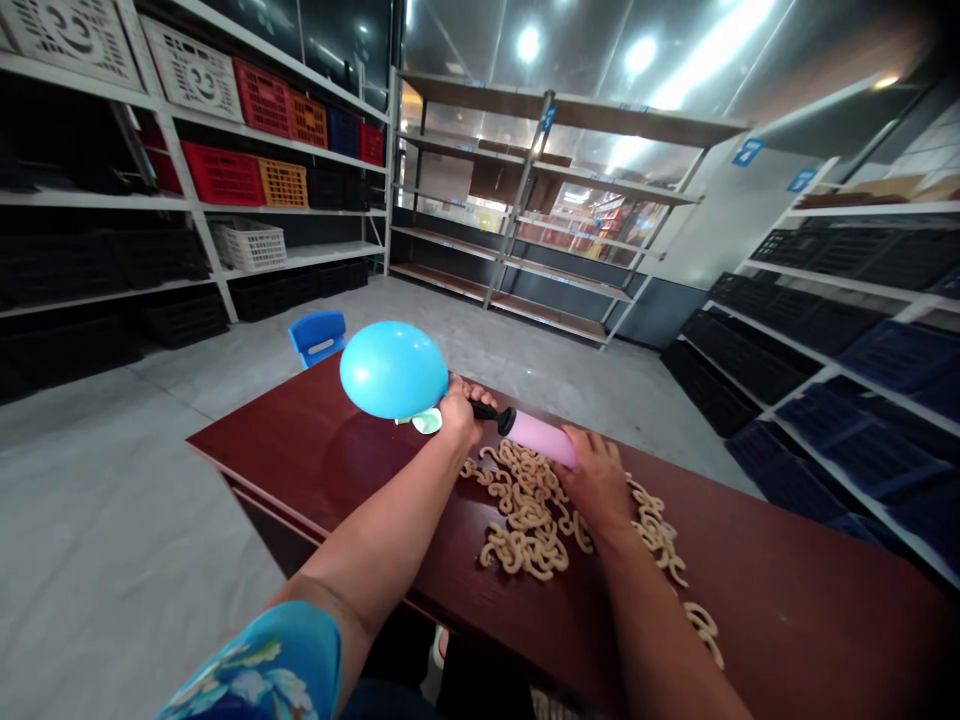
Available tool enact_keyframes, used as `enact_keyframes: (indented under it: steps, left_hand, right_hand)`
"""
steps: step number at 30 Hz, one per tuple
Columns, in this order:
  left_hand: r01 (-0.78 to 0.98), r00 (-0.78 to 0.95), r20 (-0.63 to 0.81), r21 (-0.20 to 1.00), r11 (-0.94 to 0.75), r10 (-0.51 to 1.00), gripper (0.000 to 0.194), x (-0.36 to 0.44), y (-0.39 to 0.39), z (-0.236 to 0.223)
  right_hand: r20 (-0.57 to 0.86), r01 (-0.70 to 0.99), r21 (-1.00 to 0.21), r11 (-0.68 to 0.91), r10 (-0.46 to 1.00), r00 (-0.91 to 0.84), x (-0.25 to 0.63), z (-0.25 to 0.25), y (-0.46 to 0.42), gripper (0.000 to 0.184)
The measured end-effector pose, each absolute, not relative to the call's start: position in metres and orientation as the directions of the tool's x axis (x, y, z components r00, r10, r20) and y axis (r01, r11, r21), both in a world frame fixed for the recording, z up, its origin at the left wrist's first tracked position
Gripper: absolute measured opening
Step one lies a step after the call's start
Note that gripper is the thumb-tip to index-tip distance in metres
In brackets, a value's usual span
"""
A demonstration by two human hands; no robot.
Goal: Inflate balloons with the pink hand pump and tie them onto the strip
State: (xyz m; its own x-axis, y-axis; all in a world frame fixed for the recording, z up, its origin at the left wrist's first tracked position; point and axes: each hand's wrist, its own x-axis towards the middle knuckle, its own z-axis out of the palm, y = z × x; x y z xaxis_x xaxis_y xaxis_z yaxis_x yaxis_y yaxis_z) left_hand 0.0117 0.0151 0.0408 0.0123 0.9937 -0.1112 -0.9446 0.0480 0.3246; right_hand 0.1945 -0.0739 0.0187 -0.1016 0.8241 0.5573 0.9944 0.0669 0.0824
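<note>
A blue balloon [394, 370], swollen with air, lies to the left of my left hand [463, 408]. The fingers of that hand are closed where the balloon's neck meets the black nozzle end of a hand pump. My right hand [596, 475] is wrapped round the pink barrel of the balloon pump [536, 436]. The pump is held slantwise over the table. Beneath it, many tan curved snack pieces [525, 545] are strewn on the dark red table [300, 470]. A pale green piece [427, 421], perhaps a limp balloon, rests below the blue balloon.
A blue chair [317, 337] stands beyond the table's far left edge. Shelves with red crates [223, 174] line the left wall. A metal rack [517, 190] spans the back, and black and blue bins [825, 410] fill the right side.
</note>
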Motion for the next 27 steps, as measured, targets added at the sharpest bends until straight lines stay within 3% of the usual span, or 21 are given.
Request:
enact_keyframes:
  steps: [11, 15, 27]
  left_hand:
    - [-0.938, -0.064, -0.183, 0.348, 0.004, 0.981, 0.039, -0.019, 0.031, 0.047]
    - [-0.942, -0.067, -0.197, 0.336, 0.003, 0.978, 0.038, -0.018, 0.03, 0.044]
    - [-0.937, -0.012, -0.121, 0.349, 0.031, 0.993, 0.039, 0.01, 0.015, 0.043]
  right_hand:
    - [0.547, 0.974, 0.018, -0.227, 0.818, 0.18, 0.252, 0.011, -0.077, 0.035]
    - [0.551, 0.991, 0.009, -0.137, 0.827, 0.109, 0.249, 0.007, -0.073, 0.032]
    - [0.541, 0.99, 0.074, 0.117, 0.83, -0.138, 0.193, 0.015, -0.072, 0.051]
